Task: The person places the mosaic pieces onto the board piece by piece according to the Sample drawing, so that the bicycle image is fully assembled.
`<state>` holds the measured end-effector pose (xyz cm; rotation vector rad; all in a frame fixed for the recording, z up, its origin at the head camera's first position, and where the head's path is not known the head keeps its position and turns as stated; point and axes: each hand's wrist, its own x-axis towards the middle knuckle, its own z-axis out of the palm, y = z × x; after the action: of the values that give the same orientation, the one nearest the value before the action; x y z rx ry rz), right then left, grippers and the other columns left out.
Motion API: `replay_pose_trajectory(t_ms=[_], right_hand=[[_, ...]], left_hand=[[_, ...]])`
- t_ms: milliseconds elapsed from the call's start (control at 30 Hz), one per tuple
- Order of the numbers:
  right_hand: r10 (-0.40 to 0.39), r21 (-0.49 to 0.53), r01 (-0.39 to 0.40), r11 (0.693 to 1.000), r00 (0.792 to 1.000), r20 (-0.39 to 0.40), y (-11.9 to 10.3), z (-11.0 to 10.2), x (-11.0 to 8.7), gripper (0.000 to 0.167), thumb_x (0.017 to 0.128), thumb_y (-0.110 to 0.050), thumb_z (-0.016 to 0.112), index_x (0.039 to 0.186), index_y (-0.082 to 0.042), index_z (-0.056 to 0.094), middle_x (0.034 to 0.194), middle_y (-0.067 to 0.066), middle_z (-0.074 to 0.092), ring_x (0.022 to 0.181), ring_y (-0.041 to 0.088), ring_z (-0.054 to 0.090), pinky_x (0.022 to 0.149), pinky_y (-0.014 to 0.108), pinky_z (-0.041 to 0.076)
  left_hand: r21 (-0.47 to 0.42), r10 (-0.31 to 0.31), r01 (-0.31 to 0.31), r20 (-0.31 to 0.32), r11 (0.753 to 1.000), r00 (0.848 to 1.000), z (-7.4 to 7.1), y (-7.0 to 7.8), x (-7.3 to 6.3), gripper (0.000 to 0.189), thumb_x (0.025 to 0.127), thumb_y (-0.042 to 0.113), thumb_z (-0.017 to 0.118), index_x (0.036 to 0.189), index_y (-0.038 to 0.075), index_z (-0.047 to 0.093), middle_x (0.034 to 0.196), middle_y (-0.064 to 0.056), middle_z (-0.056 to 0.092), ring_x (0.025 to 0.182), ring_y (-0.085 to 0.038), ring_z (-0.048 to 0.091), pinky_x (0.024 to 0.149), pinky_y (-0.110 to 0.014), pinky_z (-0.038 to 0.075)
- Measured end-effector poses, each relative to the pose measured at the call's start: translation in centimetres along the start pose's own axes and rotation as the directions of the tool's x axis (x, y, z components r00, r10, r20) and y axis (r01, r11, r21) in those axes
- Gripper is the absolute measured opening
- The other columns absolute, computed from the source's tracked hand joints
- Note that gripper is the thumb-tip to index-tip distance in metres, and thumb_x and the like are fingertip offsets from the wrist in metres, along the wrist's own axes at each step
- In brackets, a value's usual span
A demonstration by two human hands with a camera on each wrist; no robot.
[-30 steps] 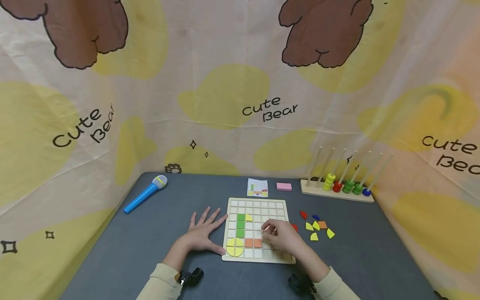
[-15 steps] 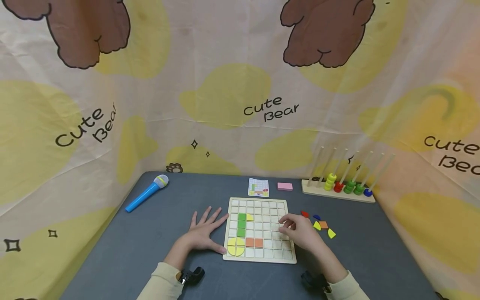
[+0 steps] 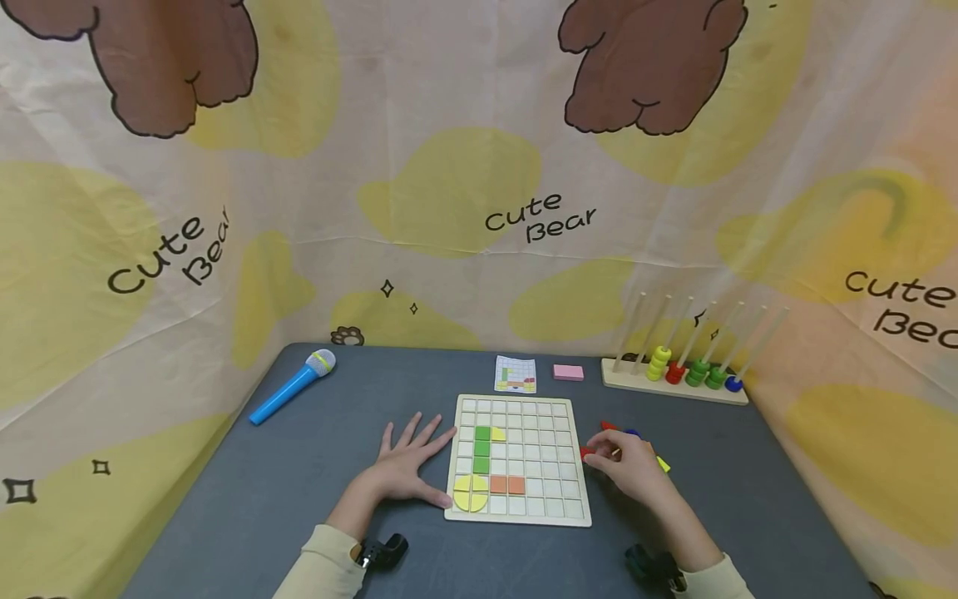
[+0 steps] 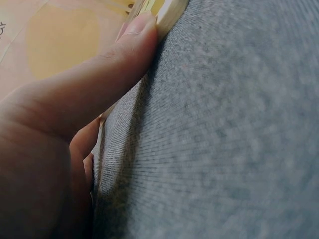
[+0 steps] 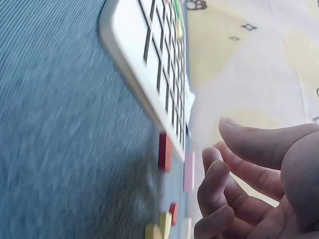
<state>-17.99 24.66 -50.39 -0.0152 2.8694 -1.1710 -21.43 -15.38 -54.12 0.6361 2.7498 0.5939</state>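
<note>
My left hand (image 3: 404, 466) lies with fingers spread on the table, thumb and forefinger at the left edge of the white gridded board (image 3: 545, 467). In the left wrist view the thumb (image 4: 112, 62) presses against the board's edge. Green squares (image 3: 482, 449), orange squares (image 3: 507, 485) and yellow quarter-circles (image 3: 470, 492) sit on the grid. My right hand (image 3: 629, 466) hovers over the loose pieces right of the board, thumb and fingers apart around nothing. A red piece (image 5: 165, 152) lies at the board's right edge. Yellow pieces (image 5: 165, 224) show low in the right wrist view.
A pattern card (image 3: 516, 374) and a pink block (image 3: 568, 373) lie behind the board. At the back right stands a bead rack (image 3: 674, 389) with upright pegs. A blue toy microphone (image 3: 288, 391) rests at the left. Printed cloth (image 3: 434, 299) hangs behind the table.
My right hand has moved rightward from above the board to the loose pieces, covering most of them. The red piece by the board's edge shows again. The left hand stays put.
</note>
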Motion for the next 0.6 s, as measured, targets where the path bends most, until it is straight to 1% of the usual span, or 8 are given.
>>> replay_pose_trajectory(t_ms=[167, 367, 533, 600], right_hand=[[0.016, -0.008, -0.017, 1.0, 1.0, -0.023, 1.4, -1.0, -0.1, 0.023, 0.089, -0.018, 0.078, 0.109, -0.007, 0.073, 0.085, 0.003, 0.067, 0.069, 0.017, 0.057, 0.057, 0.029, 0.048], [0.05, -0.016, -0.051, 0.999, 0.998, -0.037, 3.2, -2.5, 0.0, 0.027, 0.09, -0.02, 0.076, 0.112, -0.003, 0.072, 0.091, 0.007, 0.068, 0.078, 0.02, 0.057, 0.061, 0.03, 0.048], [0.072, -0.019, -0.073, 0.997, 0.997, -0.034, 4.8, -4.4, -0.1, 0.031, 0.092, -0.019, 0.075, 0.115, 0.0, 0.07, 0.093, 0.008, 0.07, 0.081, 0.021, 0.06, 0.063, 0.03, 0.049], [0.092, -0.026, -0.093, 0.995, 0.995, -0.038, 5.4, -5.0, -0.1, 0.031, 0.092, -0.02, 0.074, 0.116, 0.0, 0.07, 0.094, 0.008, 0.07, 0.083, 0.021, 0.061, 0.064, 0.03, 0.05]], left_hand=[[-0.013, 0.004, -0.004, -0.003, 1.0, 1.0, 0.0, 0.0, -0.1, 0.119, 0.062, 0.081, 0.076, 0.16, 0.039, 0.025, 0.171, 0.003, 0.011, 0.157, -0.037, -0.004, 0.114, -0.072, -0.013], [-0.007, 0.002, -0.002, -0.001, 1.0, 1.0, -0.1, 0.0, -0.1, 0.119, 0.062, 0.081, 0.076, 0.16, 0.039, 0.024, 0.171, 0.003, 0.011, 0.157, -0.037, -0.005, 0.115, -0.072, -0.013], [-0.002, 0.011, -0.011, 0.0, 1.0, 1.0, -0.2, 0.0, -0.1, 0.119, 0.063, 0.081, 0.076, 0.161, 0.038, 0.024, 0.171, 0.002, 0.011, 0.157, -0.038, -0.004, 0.115, -0.073, -0.012], [-0.001, 0.011, -0.011, 0.001, 1.0, 1.0, -0.2, 0.1, -0.2, 0.119, 0.063, 0.08, 0.076, 0.161, 0.038, 0.024, 0.171, 0.001, 0.011, 0.157, -0.038, -0.004, 0.115, -0.073, -0.012]])
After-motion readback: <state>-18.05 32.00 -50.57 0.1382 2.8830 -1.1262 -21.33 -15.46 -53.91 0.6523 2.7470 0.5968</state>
